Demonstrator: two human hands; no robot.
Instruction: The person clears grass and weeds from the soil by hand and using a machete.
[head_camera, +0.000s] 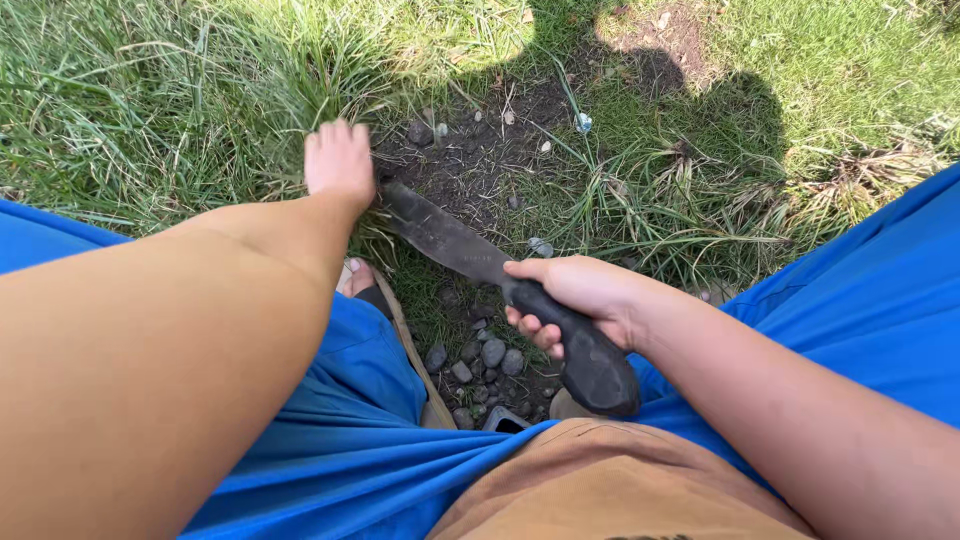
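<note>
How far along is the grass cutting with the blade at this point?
Done: a bare patch of dark soil shows ahead. In hand: the right hand grips the black handle of a long dark blade, its tip at the base of a green grass tuft that the left hand holds. Left: thick grass remains all around.

The left hand shows only its back — its fingertips sink into the grass, so whatever they grip cannot be made out. Just beside those fingers, the tip of the dark blade vanishes behind the wrist. The right hand's fingers wrap the black handle, covering its middle. Both forearms run off the frame's edges — elbows unseen.
</note>
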